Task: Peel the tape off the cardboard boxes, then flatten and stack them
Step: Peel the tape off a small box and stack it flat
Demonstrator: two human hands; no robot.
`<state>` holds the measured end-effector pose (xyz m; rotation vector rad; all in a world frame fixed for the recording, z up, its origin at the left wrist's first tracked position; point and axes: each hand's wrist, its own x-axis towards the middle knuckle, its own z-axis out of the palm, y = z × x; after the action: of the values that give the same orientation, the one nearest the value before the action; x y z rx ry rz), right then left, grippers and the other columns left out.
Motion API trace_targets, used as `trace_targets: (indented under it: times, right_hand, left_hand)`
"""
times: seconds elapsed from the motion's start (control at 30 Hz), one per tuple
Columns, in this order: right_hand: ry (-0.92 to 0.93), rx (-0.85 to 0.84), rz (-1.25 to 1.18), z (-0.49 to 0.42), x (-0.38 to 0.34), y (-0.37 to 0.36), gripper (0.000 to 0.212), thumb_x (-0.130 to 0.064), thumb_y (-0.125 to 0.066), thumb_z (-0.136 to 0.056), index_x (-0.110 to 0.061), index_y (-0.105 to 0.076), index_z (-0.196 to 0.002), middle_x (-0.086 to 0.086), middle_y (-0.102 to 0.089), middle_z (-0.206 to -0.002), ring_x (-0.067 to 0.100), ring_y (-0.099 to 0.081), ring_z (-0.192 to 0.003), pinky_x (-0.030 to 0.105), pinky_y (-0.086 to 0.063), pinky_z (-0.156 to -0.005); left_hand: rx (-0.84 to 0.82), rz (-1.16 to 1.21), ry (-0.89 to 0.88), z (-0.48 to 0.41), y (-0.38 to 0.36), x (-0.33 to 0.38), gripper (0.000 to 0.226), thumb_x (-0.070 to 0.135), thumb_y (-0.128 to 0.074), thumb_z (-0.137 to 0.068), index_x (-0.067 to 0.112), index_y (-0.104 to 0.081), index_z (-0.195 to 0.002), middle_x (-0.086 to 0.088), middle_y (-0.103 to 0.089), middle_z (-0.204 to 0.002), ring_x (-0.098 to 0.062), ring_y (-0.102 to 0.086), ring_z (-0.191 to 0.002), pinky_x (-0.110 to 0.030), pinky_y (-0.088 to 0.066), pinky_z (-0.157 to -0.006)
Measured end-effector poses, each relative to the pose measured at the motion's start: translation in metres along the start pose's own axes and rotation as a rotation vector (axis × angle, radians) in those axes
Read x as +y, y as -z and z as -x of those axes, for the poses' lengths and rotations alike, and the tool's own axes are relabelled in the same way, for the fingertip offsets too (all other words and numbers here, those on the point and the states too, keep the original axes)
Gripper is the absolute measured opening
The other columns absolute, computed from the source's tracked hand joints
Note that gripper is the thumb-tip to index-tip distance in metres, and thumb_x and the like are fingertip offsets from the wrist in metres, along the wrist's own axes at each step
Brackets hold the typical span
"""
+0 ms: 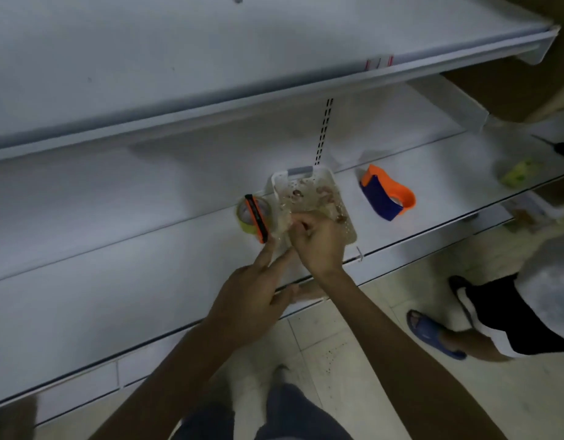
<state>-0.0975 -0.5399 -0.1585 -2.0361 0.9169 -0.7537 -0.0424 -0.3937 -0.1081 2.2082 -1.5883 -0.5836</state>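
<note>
Reaching over a white shelf (147, 281), the person is working both hands at the near left corner of a white plastic basket (274, 185). The right hand (318, 246) is curling its fingers and pinching a crumpled strip of clear tape (282, 225), which is hanging over the basket's left edge; more used tape is lying crumpled inside the basket. The left hand (252, 300) is stretching its fingers out straight and slightly apart towards the same strip, though whether the tips are touching it cannot be told. Just left of the basket, a tape roll (245, 215) is lying with an orange cutter (258, 219) resting across it. To the right, an orange and blue dispenser (387, 195) is sitting on the shelf, well apart from a green packet (518, 174) farther right.
</note>
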Motion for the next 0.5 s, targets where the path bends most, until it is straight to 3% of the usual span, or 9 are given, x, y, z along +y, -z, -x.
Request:
trace_targets:
  times: [0.07, 0.13, 0.2, 0.27, 0.37, 0.5]
  right_hand:
    - [0.042, 0.042, 0.040, -0.003, 0.001, -0.009, 0.017, -0.002, -0.058, -0.086, -0.006, -0.074, -0.083, 0.005, -0.071, -0.076, 0.012, -0.060, -0.067, 0.013, -0.040, -0.060]
    - [-0.046, 0.126, 0.071, -0.008, 0.008, -0.010, 0.019, -0.009, -0.055, -0.092, -0.003, -0.071, -0.084, 0.009, -0.070, -0.079, 0.018, -0.062, -0.069, 0.022, -0.044, -0.062]
    - [-0.273, 0.287, 0.040, -0.017, 0.025, 0.003, 0.017, -0.013, -0.055, -0.093, -0.003, -0.069, -0.091, 0.012, -0.069, -0.091, 0.025, -0.064, -0.082, 0.023, -0.042, -0.068]
    - [-0.297, 0.388, 0.020, -0.022, 0.044, 0.021, 0.012, -0.014, -0.057, -0.090, -0.011, -0.068, -0.094, 0.008, -0.067, -0.097, 0.023, -0.064, -0.083, 0.026, -0.044, -0.069]
    - [-0.184, 0.290, 0.112, -0.012, 0.062, 0.030, 0.010, -0.017, -0.058, -0.088, -0.016, -0.064, -0.096, 0.002, -0.064, -0.095, 0.017, -0.061, -0.077, 0.025, -0.043, -0.066]
    - [-0.070, -0.034, 0.413, 0.004, 0.085, 0.009, 0.013, -0.015, -0.057, -0.092, -0.003, -0.062, -0.094, 0.012, -0.062, -0.087, 0.023, -0.057, -0.067, 0.025, -0.037, -0.059]
  left_hand:
    - [0.025, 0.010, 0.041, -0.002, 0.002, 0.001, 0.069, 0.051, -0.034, -0.087, 0.028, -0.017, -0.150, 0.006, 0.000, -0.159, -0.021, -0.061, -0.106, -0.032, -0.050, -0.089]
    - [0.121, -0.052, 0.047, 0.002, 0.005, -0.001, 0.068, 0.047, -0.042, -0.090, 0.020, -0.020, -0.150, 0.001, -0.005, -0.157, -0.022, -0.065, -0.095, -0.034, -0.055, -0.084]
    - [0.243, -0.158, 0.056, 0.013, 0.002, -0.013, 0.068, 0.043, -0.047, -0.091, 0.011, -0.027, -0.147, -0.009, -0.020, -0.154, -0.029, -0.062, -0.110, -0.038, -0.051, -0.088]
    - [0.247, -0.224, 0.084, 0.023, -0.002, -0.026, 0.069, 0.047, -0.039, -0.092, 0.007, -0.025, -0.146, -0.012, -0.022, -0.153, -0.032, -0.042, -0.132, -0.044, -0.041, -0.099]
    - [0.183, -0.247, 0.062, 0.029, -0.011, -0.033, 0.071, 0.050, -0.030, -0.092, 0.009, -0.015, -0.148, -0.010, -0.021, -0.153, -0.029, -0.029, -0.139, -0.049, -0.036, -0.105]
    - [0.099, -0.148, 0.039, 0.028, -0.018, -0.013, 0.076, 0.057, -0.028, -0.089, 0.024, 0.005, -0.149, -0.006, -0.038, -0.148, -0.024, -0.043, -0.133, -0.043, -0.036, -0.108]
